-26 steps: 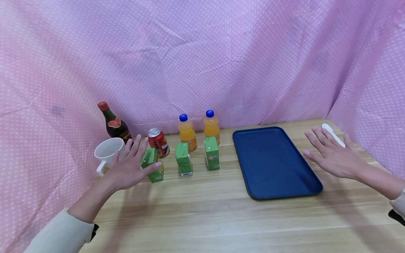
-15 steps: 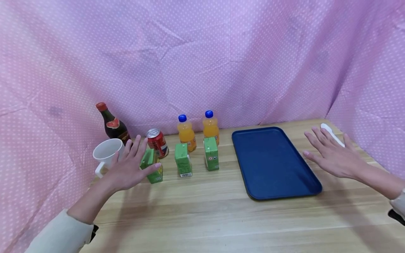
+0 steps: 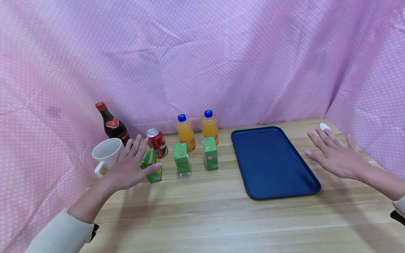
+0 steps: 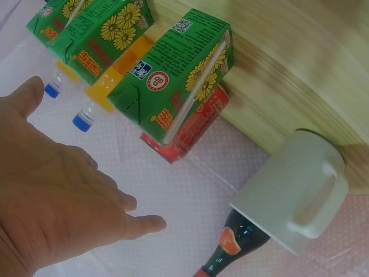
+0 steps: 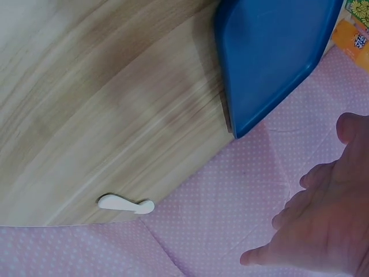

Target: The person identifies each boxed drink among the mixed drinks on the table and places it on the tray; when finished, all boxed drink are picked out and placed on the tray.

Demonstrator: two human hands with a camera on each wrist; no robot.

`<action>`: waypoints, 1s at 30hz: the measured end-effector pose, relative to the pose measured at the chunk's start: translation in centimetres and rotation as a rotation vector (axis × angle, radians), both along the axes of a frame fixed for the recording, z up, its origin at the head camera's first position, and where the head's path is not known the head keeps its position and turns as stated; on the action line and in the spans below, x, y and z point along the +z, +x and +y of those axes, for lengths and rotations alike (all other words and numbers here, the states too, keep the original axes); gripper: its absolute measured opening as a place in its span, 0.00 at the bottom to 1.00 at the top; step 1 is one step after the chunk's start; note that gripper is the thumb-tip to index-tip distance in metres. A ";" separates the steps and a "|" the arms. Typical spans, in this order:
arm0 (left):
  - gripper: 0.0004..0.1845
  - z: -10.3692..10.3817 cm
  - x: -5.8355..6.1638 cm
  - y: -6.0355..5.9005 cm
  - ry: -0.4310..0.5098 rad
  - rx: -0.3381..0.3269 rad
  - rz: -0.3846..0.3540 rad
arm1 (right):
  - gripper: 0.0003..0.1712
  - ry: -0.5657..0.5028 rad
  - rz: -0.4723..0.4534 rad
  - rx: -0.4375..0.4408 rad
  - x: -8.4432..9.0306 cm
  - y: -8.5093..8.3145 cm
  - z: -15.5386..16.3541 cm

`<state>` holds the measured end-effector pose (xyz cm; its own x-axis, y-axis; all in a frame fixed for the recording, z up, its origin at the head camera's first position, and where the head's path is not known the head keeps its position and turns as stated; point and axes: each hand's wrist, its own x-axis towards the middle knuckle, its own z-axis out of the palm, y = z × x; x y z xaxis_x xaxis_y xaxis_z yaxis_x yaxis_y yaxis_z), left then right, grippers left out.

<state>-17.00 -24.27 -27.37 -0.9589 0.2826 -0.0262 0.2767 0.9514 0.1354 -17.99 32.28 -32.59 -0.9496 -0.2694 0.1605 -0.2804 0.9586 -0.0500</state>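
Left hand [image 3: 128, 168]: fingers spread and straight, holding nothing, raised just in front of the left carton [image 3: 153, 166] and beside the mug [image 3: 105, 153]. Whether the thumb touches the carton cannot be told.

Right hand [image 3: 336, 158]: fingers spread and straight, holding nothing, raised over the tabletop [image 3: 205, 214] between the tray [image 3: 272, 161] and the spoon [image 3: 324, 127], which lies near the right rear corner.

Edges and room:
- The cloth [image 3: 202, 59] closes the tabletop at the rear and on both sides.
- The front half of the tabletop is bare wood.
- A strip of bare wood separates the tray's left edge from the right carton [image 3: 210, 158].
- The tray's near edge is well short of the tabletop front.

Materials and shapes:
- Tabletop: light wood, grain running left to right.
- Tray: dark blue, rectangular, rounded corners, low raised rim.
- Three cartons, including the middle carton [image 3: 182, 164]: green printed card, upright, in one row with gaps between.
- Two juice bottles [image 3: 185, 133]: clear with orange contents, blue caps, behind the cartons.
- Can [image 3: 156, 142]: red, behind the left carton.
- Dark bottle [image 3: 111, 123]: glossy, red cap, behind the mug.
- Mug: white, cylindrical, looped handle.
- Spoon: white, smooth.
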 end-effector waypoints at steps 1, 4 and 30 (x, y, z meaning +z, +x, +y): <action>0.49 -0.5 -0.5 -0.4 0.006 -0.012 0.005 | 0.38 0.000 0.000 -0.001 0.0 0.0 0.0; 0.49 -0.5 -0.8 -0.5 -0.001 0.008 0.016 | 0.38 0.000 0.000 -0.002 0.0 0.0 -0.1; 0.50 0.0 -0.9 0.1 -0.040 0.067 0.037 | 0.38 -0.036 -0.008 0.023 -0.7 -0.4 -0.1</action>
<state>-16.86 -24.28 -28.30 -0.9760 0.2176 0.0001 0.2168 0.9723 0.0876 -18.37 32.19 -33.32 -0.9444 -0.2857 0.1626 -0.3021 0.9493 -0.0866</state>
